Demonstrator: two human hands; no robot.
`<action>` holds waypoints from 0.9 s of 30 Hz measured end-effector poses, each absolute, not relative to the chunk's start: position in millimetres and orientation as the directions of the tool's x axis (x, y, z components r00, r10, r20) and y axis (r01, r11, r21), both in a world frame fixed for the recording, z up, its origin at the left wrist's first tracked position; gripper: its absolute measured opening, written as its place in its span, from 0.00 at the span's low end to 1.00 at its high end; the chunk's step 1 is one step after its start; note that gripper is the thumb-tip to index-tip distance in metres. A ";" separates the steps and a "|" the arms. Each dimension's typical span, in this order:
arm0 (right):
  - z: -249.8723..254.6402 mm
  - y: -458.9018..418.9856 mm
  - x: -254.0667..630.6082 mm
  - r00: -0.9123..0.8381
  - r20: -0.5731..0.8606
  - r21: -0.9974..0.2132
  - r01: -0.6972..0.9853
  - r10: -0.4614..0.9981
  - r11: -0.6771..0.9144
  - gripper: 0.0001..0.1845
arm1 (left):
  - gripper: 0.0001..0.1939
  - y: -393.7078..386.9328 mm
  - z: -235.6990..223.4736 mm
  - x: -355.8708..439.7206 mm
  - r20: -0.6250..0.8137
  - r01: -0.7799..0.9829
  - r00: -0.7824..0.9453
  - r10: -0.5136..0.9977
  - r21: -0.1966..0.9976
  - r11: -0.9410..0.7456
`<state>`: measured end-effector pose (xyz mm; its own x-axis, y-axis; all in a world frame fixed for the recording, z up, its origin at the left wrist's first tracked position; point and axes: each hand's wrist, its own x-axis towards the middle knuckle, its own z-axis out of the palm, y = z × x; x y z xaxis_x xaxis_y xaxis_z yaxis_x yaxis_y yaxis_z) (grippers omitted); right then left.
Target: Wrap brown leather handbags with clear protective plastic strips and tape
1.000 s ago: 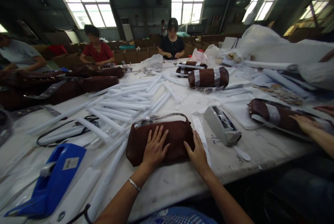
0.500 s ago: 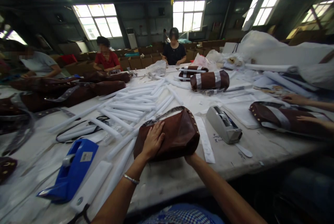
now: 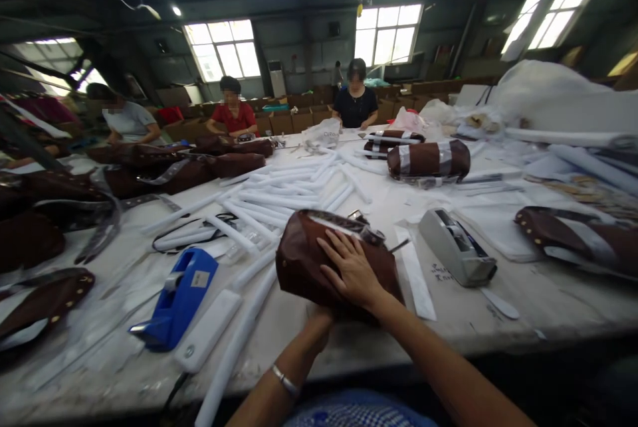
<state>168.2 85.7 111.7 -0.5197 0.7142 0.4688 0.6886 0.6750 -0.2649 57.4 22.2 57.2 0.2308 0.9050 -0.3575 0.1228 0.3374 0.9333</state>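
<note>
the surface (image 3: pixel 553 297) runs wide across the view, its front edge close below the brown bag (image 3: pixel 312 261), which sits near that edge, tipped, with its left end raised. the bag has just been turned about, and the hands have changed roles: the right hand (image 3: pixel 351 273) now presses on its side from above, while the left hand (image 3: pixel 321 321) reaches beneath. that probably leaves the lower hand taking much of the weight and the upper one steadying. the right fingers lie flat and slightly spread; the left ones are hidden under the bag, so i cannot tell how they stand. the blue tape dispenser (image 3: pixel 182 301) stands well off to the left, the grey tape dispenser (image 3: pixel 458 251) nearer on the right. white tubes (image 3: pixel 259 196) crowd the far left side, some just beside the bag, and a white strip (image 3: pixel 417 277) lies close by its right end. the open room is mostly toward the front edge and below the grey dispenser, so any swing leftward looks tight.
</note>
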 end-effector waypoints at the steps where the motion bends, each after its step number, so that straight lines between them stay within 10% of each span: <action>1: 97.3 85.0 172.2 -0.564 0.416 -0.233 0.692 0.713 0.683 0.30 | 0.22 6.4 54.7 58.8 -0.421 0.148 0.328 0.846 0.907 0.394; 5: 49.3 73.8 176.7 -0.633 0.355 -0.141 0.691 0.688 0.709 0.31 | 0.18 -13.6 78.7 42.5 -0.425 0.246 0.576 0.698 0.905 0.348; 8: 34.4 63.9 172.8 -0.604 0.386 -0.156 0.702 0.697 0.695 0.29 | 0.18 23.6 99.6 19.0 0.038 0.411 0.218 0.975 0.902 -0.128; 11: 44.6 57.9 177.5 -0.605 0.403 -0.225 0.662 0.687 0.715 0.27 | 0.20 58.0 83.4 1.2 0.387 0.775 0.050 0.921 0.566 -0.281; 15: 116.5 53.8 205.2 -0.481 0.563 -0.310 0.632 0.672 0.711 0.28 | 0.26 54.1 31.3 -3.9 0.419 0.941 0.148 0.896 0.218 -0.258; 19: 171.1 55.3 229.1 -0.066 0.787 -0.297 0.830 0.613 0.471 0.39 | 0.28 37.7 13.1 -0.1 0.438 0.960 0.135 0.889 0.165 -0.227; 27: 18.8 53.2 237.6 -0.413 0.353 -0.092 0.878 0.840 0.471 0.40 | 0.29 27.1 9.8 -1.6 0.456 0.951 0.151 0.877 0.177 -0.255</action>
<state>237.6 53.2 18.8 -0.4131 0.8395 0.3530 0.8776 0.4705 -0.0921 -1.6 27.1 9.8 0.1509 0.8771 0.4561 0.9506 -0.2553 0.1766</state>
